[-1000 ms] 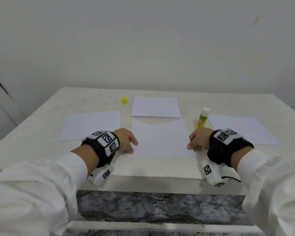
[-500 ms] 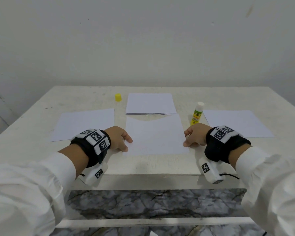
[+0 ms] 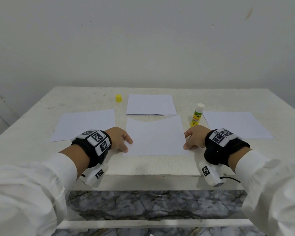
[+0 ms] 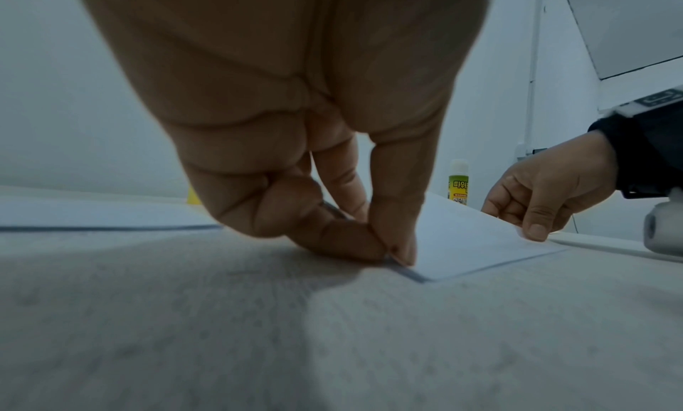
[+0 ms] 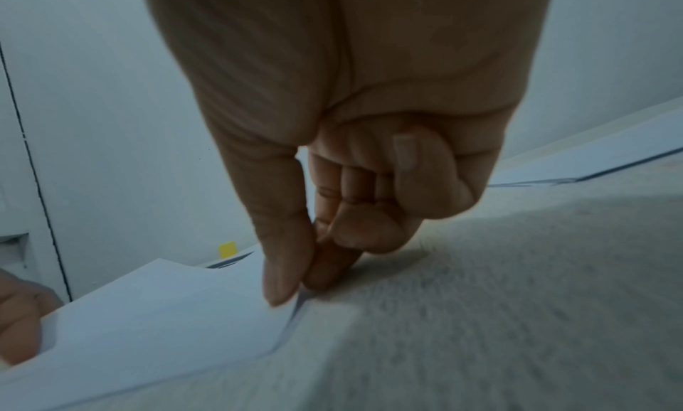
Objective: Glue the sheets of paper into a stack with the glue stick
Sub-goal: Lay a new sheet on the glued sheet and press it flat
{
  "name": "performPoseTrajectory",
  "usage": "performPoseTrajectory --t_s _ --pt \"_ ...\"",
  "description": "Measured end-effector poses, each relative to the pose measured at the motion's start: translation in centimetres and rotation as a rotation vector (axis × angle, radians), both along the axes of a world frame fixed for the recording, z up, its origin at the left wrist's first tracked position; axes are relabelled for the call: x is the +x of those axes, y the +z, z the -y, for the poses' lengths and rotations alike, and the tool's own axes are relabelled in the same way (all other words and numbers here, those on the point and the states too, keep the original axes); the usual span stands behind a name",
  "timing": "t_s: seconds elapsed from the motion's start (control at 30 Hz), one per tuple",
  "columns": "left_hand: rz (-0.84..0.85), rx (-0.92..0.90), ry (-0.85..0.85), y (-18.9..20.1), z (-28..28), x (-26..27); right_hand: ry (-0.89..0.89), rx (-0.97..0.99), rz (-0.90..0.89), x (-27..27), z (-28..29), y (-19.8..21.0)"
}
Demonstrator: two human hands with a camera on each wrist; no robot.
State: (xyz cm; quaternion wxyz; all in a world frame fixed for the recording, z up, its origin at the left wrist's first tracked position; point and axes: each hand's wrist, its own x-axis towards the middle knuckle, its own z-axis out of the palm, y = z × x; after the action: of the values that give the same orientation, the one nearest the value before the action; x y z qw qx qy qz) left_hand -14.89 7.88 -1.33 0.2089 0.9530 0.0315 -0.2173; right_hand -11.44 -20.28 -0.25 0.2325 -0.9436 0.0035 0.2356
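Note:
A white sheet of paper [image 3: 155, 137] lies near the table's front edge, its far edge dipping in the middle. My left hand [image 3: 126, 144] pinches its left edge between thumb and forefinger [image 4: 397, 251]. My right hand [image 3: 187, 142] pinches its right edge [image 5: 292, 294], which lifts slightly off the table. Behind it sits a thin stack of sheets [image 3: 151, 105]. One single sheet [image 3: 85, 124] lies to the left and another [image 3: 235, 124] to the right. The uncapped glue stick [image 3: 196, 115] stands upright just beyond my right hand. Its yellow cap [image 3: 118, 98] rests at the back left.
The white table [image 3: 41, 108] stands against a plain wall. Its front edge [image 3: 152, 178] runs just below my wrists, with marbled floor beneath. Both forearms wear white sleeves and black wrist bands with marker tags.
Both hands stay pinching the sheet's side edges. The sheet's far edge seems flatter than a second ago. The head view has shifted a little.

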Motion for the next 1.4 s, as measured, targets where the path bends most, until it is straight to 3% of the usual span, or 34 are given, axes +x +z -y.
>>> performPoseTrajectory --t_s 0.27,0.43,0.73,1.0,1.1,1.4 --pt "0.001 0.025 -0.029 0.1 0.1 0.0 -0.001 -0.03 0.009 -0.2 -0.6 -0.1" --pt "-0.02 0.205 -0.099 0.2 0.0 0.3 0.022 -0.181 0.034 -0.5 -1.1 0.2" --pt "-0.08 0.596 -0.367 0.5 0.2 1.4 0.498 -0.505 0.063 -0.9 -7.9 0.7" --pt "-0.039 0.622 -0.456 0.0 0.2 2.5 0.646 -0.438 0.088 1.6 -16.6 -1.9" --pt "-0.048 0.653 -0.459 -0.3 0.2 2.8 0.628 -0.454 0.056 2.7 -15.5 -2.2" --pt "-0.091 0.706 -0.491 0.3 0.7 3.2 0.462 -0.496 -0.048 2.2 -3.7 0.6"
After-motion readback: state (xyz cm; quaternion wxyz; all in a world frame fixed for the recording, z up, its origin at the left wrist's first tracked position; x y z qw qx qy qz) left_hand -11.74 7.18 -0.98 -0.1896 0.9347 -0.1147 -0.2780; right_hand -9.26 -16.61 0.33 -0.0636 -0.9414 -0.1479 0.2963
